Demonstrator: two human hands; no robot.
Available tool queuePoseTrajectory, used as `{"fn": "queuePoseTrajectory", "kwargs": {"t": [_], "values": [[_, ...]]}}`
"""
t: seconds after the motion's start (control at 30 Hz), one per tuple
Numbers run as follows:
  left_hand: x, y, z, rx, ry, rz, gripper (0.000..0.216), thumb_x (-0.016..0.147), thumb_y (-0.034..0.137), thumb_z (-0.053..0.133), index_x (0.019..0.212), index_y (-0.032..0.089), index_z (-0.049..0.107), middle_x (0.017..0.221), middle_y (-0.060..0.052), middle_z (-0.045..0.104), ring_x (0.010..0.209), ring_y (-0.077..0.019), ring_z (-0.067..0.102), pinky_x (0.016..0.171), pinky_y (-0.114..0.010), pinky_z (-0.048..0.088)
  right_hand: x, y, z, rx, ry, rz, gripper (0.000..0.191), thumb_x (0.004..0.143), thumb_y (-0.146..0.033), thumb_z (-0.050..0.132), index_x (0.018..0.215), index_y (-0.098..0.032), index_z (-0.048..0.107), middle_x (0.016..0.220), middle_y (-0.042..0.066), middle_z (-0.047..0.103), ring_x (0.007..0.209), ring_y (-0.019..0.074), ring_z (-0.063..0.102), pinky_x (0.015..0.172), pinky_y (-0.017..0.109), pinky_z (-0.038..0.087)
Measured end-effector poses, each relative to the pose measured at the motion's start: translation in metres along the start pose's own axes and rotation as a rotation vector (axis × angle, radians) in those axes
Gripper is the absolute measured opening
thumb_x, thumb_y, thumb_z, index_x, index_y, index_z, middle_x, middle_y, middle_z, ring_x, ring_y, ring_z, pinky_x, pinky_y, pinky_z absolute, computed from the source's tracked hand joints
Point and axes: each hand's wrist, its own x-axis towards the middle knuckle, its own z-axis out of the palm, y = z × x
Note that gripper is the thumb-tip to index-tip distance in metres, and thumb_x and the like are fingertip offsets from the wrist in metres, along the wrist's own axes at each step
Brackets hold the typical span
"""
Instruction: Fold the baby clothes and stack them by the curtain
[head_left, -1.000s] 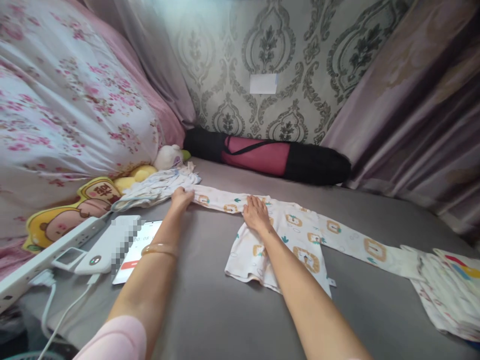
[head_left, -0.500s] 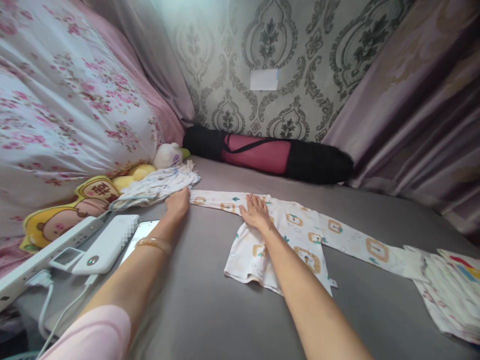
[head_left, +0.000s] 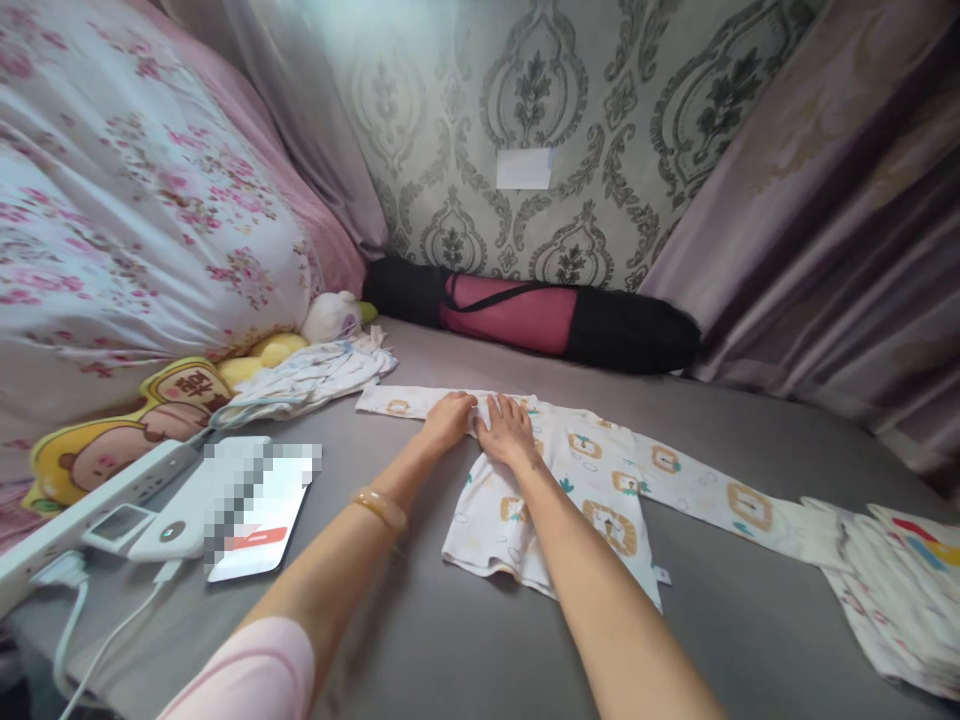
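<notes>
The lion-print shirt (head_left: 592, 470) is lying spread on the bed (head_left: 450, 660), with its hem facing the near edge and its collar facing the far edge. One sleeve (head_left: 397, 402) is extending toward the left edge, its end now lying uncovered beside the crumpled cloth (head_left: 307, 380). The other sleeve is running toward the right edge and meeting the folded stack (head_left: 904, 590).

Compared with the preceding frame, the left hand (head_left: 448, 420) is no longer covering the sleeve end; it is now resting on the same sleeve near the shoulder, just beside the right hand. Its fingers are curling at the fabric; whether they are gripping it cannot be determined. The right hand (head_left: 508, 430) is remaining flat on the shoulder area, fingers extended, grasping nothing. With the left forearm displaced, the phone (head_left: 281, 510) is showing more fully beside the power bank (head_left: 176, 505).
</notes>
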Motion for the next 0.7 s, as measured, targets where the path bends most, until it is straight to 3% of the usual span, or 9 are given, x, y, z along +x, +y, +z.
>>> {"fn": "queuePoseTrajectory", "kwargs": {"t": [0.07, 0.17, 0.37, 0.53, 0.7], "values": [[-0.003, -0.003, 0.012, -0.024, 0.036, 0.013, 0.034, 0.091, 0.015, 0.038, 0.117, 0.017, 0.06, 0.116, -0.012, 0.065, 0.112, -0.0213, 0.059, 0.097, -0.033, 0.045, -0.001, 0.0, 0.0, -0.002, 0.004, -0.003, 0.064, 0.096, -0.047, 0.028, 0.15, -0.014, 0.032, 0.157, 0.008, 0.028, 0.145, 0.025, 0.018, 0.116, 0.038, 0.007], [-0.014, -0.026, 0.013, -0.021, 0.029, -0.006, 0.04, 0.095, 0.024, 0.034, 0.129, 0.017, 0.054, 0.138, -0.014, 0.054, 0.127, -0.0232, 0.05, 0.107, -0.04, 0.037, -0.002, 0.0, 0.0, -0.006, 0.009, -0.002, 0.064, 0.096, -0.047, 0.028, 0.151, -0.014, 0.031, 0.157, 0.009, 0.028, 0.145, 0.0249, 0.019, 0.116, 0.038, 0.006], [-0.04, -0.091, -0.02, 0.142, -0.141, -0.282, 0.052, 0.097, 0.031, 0.022, 0.145, 0.017, 0.038, 0.154, -0.01, 0.035, 0.144, -0.025, 0.028, 0.116, -0.05, 0.021, -0.002, 0.0, -0.003, 0.002, -0.028, -0.004, 0.065, 0.096, -0.048, 0.027, 0.151, -0.013, 0.029, 0.158, 0.009, 0.025, 0.146, 0.0249, 0.015, 0.117, 0.038, 0.004], [-0.042, -0.124, -0.047, 0.095, -0.31, -0.253, 0.059, 0.092, 0.028, 0.019, 0.149, 0.018, 0.03, 0.159, -0.009, 0.025, 0.146, -0.0213, 0.02, 0.116, -0.051, 0.016, -0.002, 0.0, -0.005, 0.006, -0.047, 0.001, 0.066, 0.096, -0.048, 0.025, 0.152, -0.014, 0.027, 0.159, 0.008, 0.023, 0.146, 0.0253, 0.014, 0.117, 0.038, 0.005], [-0.038, -0.129, -0.063, 0.05, -0.406, -0.248, 0.065, 0.089, 0.045, 0.031, 0.15, 0.021, 0.029, 0.159, -0.009, 0.021, 0.146, -0.0244, 0.02, 0.115, -0.049, 0.018, -0.003, 0.0, -0.005, -0.011, -0.054, 0.005, 0.065, 0.097, -0.048, 0.025, 0.152, -0.014, 0.026, 0.159, 0.007, 0.023, 0.146, 0.0242, 0.014, 0.117, 0.038, 0.006]]}}
